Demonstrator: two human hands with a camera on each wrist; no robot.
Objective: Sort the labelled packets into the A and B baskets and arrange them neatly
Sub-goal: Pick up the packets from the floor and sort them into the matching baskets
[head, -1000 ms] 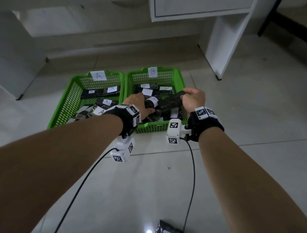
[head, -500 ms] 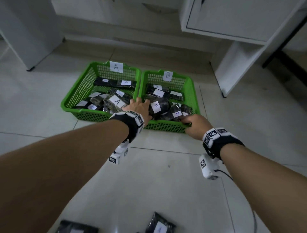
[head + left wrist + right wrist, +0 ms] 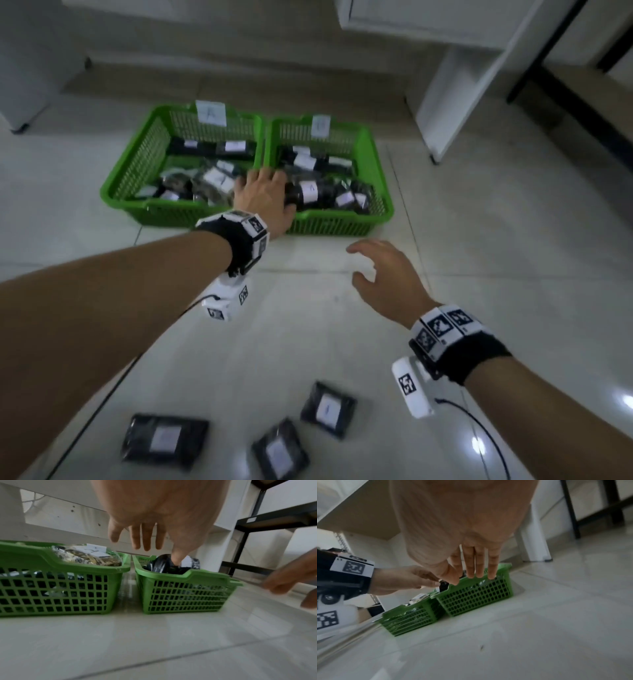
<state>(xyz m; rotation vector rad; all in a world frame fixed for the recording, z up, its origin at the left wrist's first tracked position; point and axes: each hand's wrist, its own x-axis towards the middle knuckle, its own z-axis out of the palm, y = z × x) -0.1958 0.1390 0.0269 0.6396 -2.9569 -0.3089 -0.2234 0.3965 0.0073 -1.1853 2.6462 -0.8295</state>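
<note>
Two green baskets stand side by side on the floor, basket A [image 3: 137, 185] left and basket B [image 3: 380, 192] right, each with a paper letter tag on its far wall. Both hold dark packets with white labels. My left hand [image 3: 274, 192] lies with straight fingers over the wall between the baskets. Its thumb [image 3: 178, 559] presses a dark rolled packet [image 3: 161, 563] at basket B's near left corner. My right hand [image 3: 373, 263] hovers empty with spread fingers over the floor, just in front of basket B [image 3: 476, 593]. Three more labelled packets [image 3: 329, 407] lie on the floor near me.
A white cabinet leg [image 3: 455, 102] stands right of basket B, and a black frame [image 3: 561, 99] lies beyond it. A white unit [image 3: 30, 68] is at the far left. Wrist camera cables [image 3: 489, 442] trail over the pale tiled floor.
My right hand let go of the packet in basket B and pulled back towards me, empty. The left hand stayed at basket B's left edge. The floor packets came into view.
</note>
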